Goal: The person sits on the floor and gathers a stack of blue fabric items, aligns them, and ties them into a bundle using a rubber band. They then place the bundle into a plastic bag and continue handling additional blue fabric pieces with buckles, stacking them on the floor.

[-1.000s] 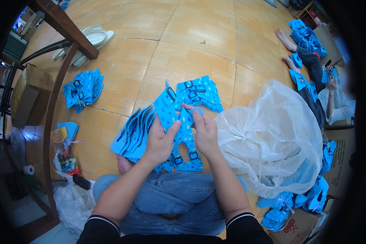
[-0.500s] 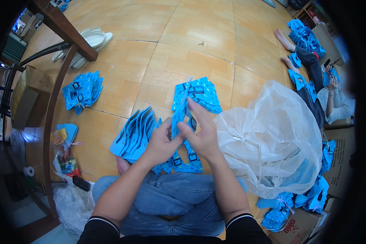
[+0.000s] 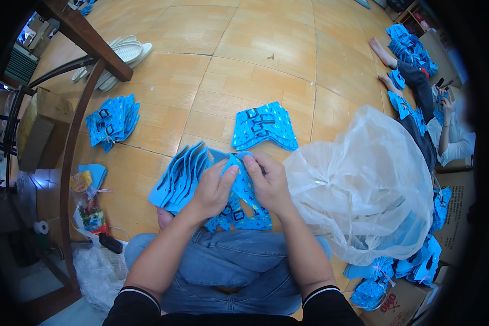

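Note:
In front of my crossed legs, both hands grip a flat blue patterned piece [image 3: 236, 161] by its upper part. My left hand [image 3: 214, 189] pinches its left side with the thumb on top. On the other side, my right hand [image 3: 267, 183] has thumb and fingers closed on the edge. Beneath them lie blue patterned pieces with black buckles [image 3: 248, 219], partly hidden by my hands. Just left of my left hand stands a fanned row of plain-faced blue pieces [image 3: 177, 176]. Beyond my hands rests a neat stack of buckled blue pieces [image 3: 264, 126].
A large translucent plastic bag [image 3: 358, 185] bulges at my right. More blue pieces [image 3: 112, 120] lie at the left, near a wooden frame leg [image 3: 70, 190]. Pale sandals [image 3: 126, 53] sit behind it. At the far right another person [image 3: 450, 133] sits handling blue pieces.
Both hands have come down slightly toward me. The upright blue piece is tilted flatter, its patterned face now showing. My hands have spread a little apart on it.

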The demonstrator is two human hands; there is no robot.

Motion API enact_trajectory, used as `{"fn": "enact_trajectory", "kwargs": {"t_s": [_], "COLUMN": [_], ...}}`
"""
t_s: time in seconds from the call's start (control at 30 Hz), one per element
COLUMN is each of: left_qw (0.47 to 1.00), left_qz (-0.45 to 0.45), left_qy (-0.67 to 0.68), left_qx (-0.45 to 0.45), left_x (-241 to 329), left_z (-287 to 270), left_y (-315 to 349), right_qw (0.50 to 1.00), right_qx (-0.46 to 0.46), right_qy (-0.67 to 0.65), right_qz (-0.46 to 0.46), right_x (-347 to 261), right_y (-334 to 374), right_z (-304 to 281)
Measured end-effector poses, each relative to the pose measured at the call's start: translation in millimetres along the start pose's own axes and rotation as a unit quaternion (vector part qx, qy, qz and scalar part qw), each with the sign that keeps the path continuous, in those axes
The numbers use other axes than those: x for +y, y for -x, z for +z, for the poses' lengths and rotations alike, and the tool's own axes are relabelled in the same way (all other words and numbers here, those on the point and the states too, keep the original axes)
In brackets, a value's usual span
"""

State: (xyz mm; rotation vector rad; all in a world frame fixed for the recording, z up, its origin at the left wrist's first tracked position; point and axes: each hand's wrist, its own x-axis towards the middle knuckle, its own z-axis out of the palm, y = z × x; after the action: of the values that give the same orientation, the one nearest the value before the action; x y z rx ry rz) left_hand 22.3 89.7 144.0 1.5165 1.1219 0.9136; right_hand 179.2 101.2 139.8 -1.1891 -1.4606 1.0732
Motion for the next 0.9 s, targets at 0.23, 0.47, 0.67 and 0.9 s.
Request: {"fn": "enact_trajectory", "kwargs": {"t_s": [0.23, 0.47, 0.67, 0.9], "left_qw": [1.0, 0.999, 0.978, 0.971], "left_qz": [0.019, -0.013, 0.002, -0.011], "left_qy": [-0.021, 0.025, 0.21, 0.238], "left_qx": [-0.002, -0.024, 0.003, 0.019], "left_x": [4.5, 0.2, -3.8, -3.3], "left_z": [-1.0, -4.4, -16.6, -34.9], "left_y": [1.1, 3.1, -4.0, -6.9], "right_qw": [0.978, 0.975, 0.98, 0.996], "right_qx": [-0.014, -0.04, 0.097, -0.027], "right_qy": [-0.175, -0.195, 0.161, 0.022], "right_qz": [0.116, 0.1, -0.061, 0.085], "right_x": [-1.6, 3.0, 10.0, 24.4], "right_y": [3.2, 1.9, -13.8, -12.1], "right_z": [-2.9, -12.3, -51.6, -48.2]}}
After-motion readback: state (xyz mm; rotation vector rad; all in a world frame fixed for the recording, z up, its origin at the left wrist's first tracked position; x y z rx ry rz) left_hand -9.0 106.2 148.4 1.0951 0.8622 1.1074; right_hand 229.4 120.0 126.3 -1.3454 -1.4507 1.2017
